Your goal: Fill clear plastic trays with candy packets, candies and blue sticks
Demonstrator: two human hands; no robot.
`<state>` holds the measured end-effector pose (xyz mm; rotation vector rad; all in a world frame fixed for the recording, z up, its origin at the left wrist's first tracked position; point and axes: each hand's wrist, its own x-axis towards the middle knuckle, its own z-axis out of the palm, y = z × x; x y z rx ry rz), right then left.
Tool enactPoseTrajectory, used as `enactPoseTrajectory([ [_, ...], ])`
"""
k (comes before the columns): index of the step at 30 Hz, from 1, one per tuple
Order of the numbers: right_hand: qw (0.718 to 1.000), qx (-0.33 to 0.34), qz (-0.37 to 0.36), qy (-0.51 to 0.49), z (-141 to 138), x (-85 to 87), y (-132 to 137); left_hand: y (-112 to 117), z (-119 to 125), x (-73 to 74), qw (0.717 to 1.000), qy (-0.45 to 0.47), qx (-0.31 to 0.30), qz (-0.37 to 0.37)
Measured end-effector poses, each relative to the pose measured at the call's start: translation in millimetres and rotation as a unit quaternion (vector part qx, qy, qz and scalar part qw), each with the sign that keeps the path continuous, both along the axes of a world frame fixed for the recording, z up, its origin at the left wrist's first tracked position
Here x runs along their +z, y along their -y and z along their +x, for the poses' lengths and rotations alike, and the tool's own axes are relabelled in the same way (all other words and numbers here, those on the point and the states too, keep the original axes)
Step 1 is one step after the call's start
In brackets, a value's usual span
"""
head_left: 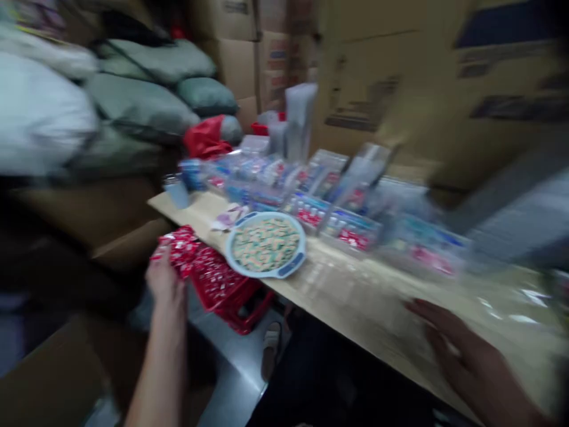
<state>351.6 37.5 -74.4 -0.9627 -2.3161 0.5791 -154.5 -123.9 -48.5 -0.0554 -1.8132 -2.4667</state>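
At the left, my left hand [163, 276] is closed on a bunch of small red-and-white packets [178, 246], though motion smears their detail. Just beside it is a red plastic basket [240, 317] filled with similar red-and-white pieces [217, 276]. My right hand [462, 350] is over the right part of the table [347, 296], its fingers stretched out and nothing visible in them. Between the hands, on the table's front edge, stands a light blue round tray [288, 270] full of small pale pink and green pieces [265, 243].
Clear plastic boxes [351, 231] with red-and-white contents line the back of the table. A grey-blue cup [176, 193] stands at its left end. Stuffed sacks [137, 104] are piled at the left, large cartons [400, 77] behind. A foot [270, 350] shows on the floor.
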Motion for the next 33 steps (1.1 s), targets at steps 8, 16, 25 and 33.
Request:
enactPoseTrajectory([
  [8, 0.909, 0.016, -0.332, -0.253, -78, 54.3, -23, -134, 220, 47.5, 0.852, 0.098, -0.512, -0.035],
  [16, 0.903, -0.18, -0.271, -0.281, 21, 35.5, -90, -199, 337, 18.6, 0.663, 0.206, -0.717, -0.062],
  [25, 0.886, -0.425, -0.171, 0.076, 172, 27.9, -167, -199, 330, 5.8, 0.687, 0.283, -0.666, -0.059],
  [33, 0.862, -0.444, -0.16, 0.185, 166, 15.0, -178, -191, 331, -4.5, 0.691, 0.275, -0.665, -0.076],
])
